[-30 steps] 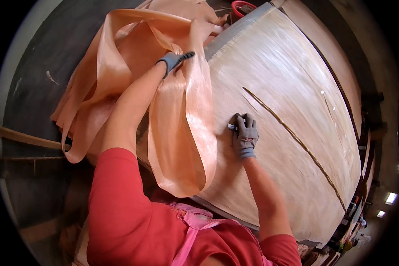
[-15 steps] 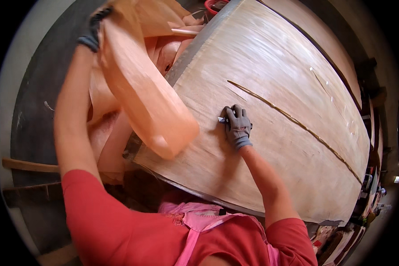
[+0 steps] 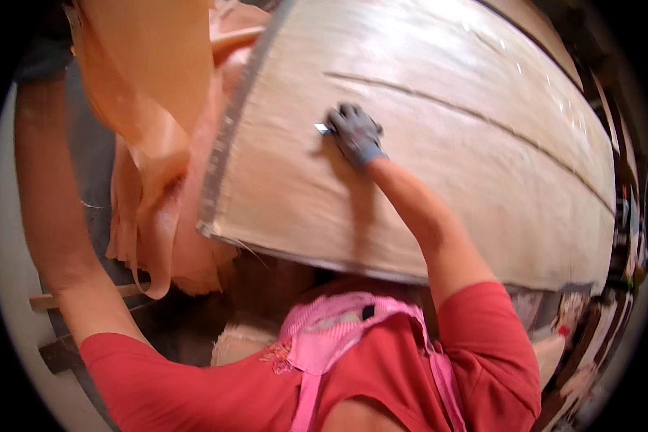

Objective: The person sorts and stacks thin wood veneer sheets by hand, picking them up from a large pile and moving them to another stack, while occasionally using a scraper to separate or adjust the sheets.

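My right hand (image 3: 354, 133), in a grey glove, rests on a broad pale wood-veneer surface (image 3: 439, 180). Its fingers are closed round a utility knife (image 3: 323, 129), whose blade end sticks out to the left. At the far upper left, my left hand (image 3: 45, 54) is raised beside an orange veneer sheet (image 3: 147, 65). Dark and blurred, its fingers cannot be made out. That sheet hangs and folds down over a heap of other thin peach-coloured sheets (image 3: 194, 259) left of the stack.
A long dark crack or seam (image 3: 453, 108) runs across the pale surface. Wooden bars (image 3: 43, 301) lie low on the left. Stacked boards and scraps (image 3: 590, 338) stand along the right side. A grey edge (image 3: 219, 151) borders the surface on its left.
My left arm has swung outward to the left, and the orange veneer has moved off the pale surface to the left heap. The view has shifted; my right hand still grips the knife.
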{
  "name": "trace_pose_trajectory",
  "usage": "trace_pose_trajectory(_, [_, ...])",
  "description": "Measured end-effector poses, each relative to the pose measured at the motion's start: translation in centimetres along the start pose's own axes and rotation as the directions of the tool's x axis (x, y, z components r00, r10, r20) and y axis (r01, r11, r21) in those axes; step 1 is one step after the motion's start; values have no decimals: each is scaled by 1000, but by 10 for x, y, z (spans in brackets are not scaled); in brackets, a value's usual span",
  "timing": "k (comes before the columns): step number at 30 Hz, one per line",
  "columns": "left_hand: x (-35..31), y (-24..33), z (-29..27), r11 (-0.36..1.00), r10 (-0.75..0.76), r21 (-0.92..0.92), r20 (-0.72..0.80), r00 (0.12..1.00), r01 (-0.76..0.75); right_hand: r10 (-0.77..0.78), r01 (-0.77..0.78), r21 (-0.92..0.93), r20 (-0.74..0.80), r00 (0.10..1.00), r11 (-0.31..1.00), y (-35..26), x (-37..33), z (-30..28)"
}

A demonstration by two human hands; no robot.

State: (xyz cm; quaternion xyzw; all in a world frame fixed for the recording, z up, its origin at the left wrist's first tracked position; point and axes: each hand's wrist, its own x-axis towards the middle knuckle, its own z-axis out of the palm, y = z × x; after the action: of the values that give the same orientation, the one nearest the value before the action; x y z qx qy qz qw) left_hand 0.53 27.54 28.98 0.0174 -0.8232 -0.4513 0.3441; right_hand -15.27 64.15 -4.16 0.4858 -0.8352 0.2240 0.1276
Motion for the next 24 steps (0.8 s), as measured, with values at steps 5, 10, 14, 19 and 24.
trace_pose_trajectory(5, [-10,28,155,1000,-3,-26,257,966,10,-82,96,82,-161,984,992,-28,-24,-42])
trace_pose_trajectory(10, [-6,57,309,996,57,-81,439,897,-24,70,-18,450,-98,993,893,0,-136,-145])
trace_pose_trajectory(14, [4,85,409,993,115,-71,523,845,-91,276,-227,530,-14,961,817,66,-201,-210])
trace_pose_trajectory(19, [6,111,503,970,193,4,597,779,-244,421,-457,659,227,878,598,121,-258,-256])
trace_pose_trajectory(24, [-50,143,567,998,58,-32,528,847,-49,545,-575,735,335,769,359,156,-300,-274])
